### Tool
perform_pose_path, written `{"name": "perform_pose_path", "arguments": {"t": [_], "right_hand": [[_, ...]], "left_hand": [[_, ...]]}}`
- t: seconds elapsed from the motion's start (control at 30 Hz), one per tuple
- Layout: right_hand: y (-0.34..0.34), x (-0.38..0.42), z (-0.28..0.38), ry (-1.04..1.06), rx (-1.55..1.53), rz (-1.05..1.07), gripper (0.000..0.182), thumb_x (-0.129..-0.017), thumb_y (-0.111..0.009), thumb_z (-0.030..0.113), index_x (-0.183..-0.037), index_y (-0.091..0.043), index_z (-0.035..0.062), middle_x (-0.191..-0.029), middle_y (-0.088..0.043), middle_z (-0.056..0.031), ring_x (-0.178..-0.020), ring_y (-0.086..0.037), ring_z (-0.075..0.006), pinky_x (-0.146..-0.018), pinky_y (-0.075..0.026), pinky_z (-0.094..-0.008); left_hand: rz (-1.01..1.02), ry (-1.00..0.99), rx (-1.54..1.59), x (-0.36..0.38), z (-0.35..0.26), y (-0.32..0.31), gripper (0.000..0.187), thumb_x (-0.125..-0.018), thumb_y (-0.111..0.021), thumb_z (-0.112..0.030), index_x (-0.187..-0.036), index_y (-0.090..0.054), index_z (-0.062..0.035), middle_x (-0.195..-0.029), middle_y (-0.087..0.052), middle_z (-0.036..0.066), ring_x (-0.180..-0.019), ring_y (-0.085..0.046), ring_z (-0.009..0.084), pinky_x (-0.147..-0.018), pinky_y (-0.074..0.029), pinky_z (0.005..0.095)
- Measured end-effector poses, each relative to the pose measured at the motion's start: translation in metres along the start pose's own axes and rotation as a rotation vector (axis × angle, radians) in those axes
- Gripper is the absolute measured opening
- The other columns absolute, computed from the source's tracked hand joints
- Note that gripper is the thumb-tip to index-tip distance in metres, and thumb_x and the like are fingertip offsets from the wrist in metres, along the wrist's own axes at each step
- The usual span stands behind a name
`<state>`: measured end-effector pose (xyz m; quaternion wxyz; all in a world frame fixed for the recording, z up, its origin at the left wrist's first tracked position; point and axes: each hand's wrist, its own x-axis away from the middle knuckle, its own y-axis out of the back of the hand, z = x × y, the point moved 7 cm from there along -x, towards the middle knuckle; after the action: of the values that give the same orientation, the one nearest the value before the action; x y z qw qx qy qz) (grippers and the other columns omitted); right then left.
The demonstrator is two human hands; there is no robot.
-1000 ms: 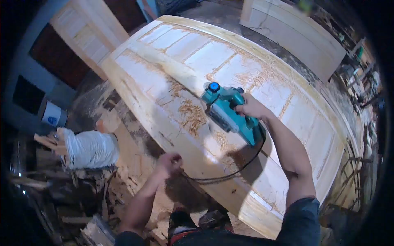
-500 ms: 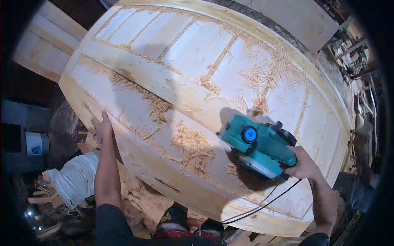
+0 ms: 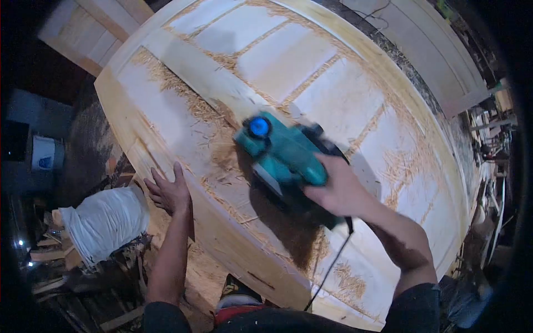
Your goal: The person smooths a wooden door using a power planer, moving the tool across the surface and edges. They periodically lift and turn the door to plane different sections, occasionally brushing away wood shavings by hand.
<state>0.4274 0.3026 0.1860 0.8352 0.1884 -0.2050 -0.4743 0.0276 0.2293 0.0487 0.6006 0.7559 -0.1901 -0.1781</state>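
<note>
My right hand is wrapped round the rear handle of a teal electric hand planer with a blue front knob. The planer is slightly blurred and sits on the middle rail of a large panelled wooden door. Its black cord trails down toward my body. At the door's near left edge, my left hand lies with its fingers spread and holds nothing. Curled wood shavings cover parts of the panels and grooves, and dust shows beside the planer.
A white sack stands among wood offcuts at the lower left. Behind it is a white bucket. Another door panel lies beyond the far edge, and more boards are at the upper left. My shoe shows below.
The planer, in my right hand, has moved left and up along the door's middle rail. My left hand's fingers have spread on the edge. The view has shifted slightly.
</note>
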Motion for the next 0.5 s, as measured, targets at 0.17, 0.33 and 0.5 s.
{"name": "perform_pose_path", "arguments": {"t": [0.17, 0.33, 0.5], "right_hand": [[-0.035, -0.151, 0.039, 0.147, 0.046, -0.033, 0.032, -0.076, -0.067, 0.016, -0.103, -0.068, -0.0010, -0.082, -0.069, -0.0234, -0.079, -0.068, -0.0331, -0.078, -0.053, -0.0443], [-0.050, -0.288, 0.085, 0.343, 0.197, -0.112, 0.033, -0.075, -0.076, 0.028, -0.088, -0.070, -0.0016, -0.076, -0.069, -0.0137, -0.067, -0.066, -0.0216, -0.063, -0.054, -0.0377], [-0.050, -0.251, 0.017, 0.062, -0.068, 0.081, 0.041, -0.077, -0.075, 0.027, -0.105, -0.067, -0.0024, -0.083, -0.071, -0.0190, -0.075, -0.068, -0.0307, -0.071, -0.055, -0.0421]], "left_hand": [[0.027, -0.007, 0.007, 0.001, 0.000, 0.003, 0.087, -0.088, -0.060, -0.069, -0.155, -0.037, -0.0198, -0.165, -0.022, 0.018, -0.142, -0.029, 0.0501, -0.115, -0.025, 0.0609], [0.006, -0.001, -0.045, -0.001, 0.000, -0.004, 0.085, -0.091, -0.055, -0.070, -0.158, -0.032, -0.0211, -0.165, -0.023, 0.018, -0.143, -0.028, 0.0512, -0.114, -0.026, 0.0610], [-0.011, -0.016, -0.048, -0.005, 0.008, -0.007, 0.085, -0.091, -0.049, -0.075, -0.157, -0.033, -0.0229, -0.165, -0.022, 0.020, -0.145, -0.027, 0.0505, -0.114, -0.025, 0.0641]]}}
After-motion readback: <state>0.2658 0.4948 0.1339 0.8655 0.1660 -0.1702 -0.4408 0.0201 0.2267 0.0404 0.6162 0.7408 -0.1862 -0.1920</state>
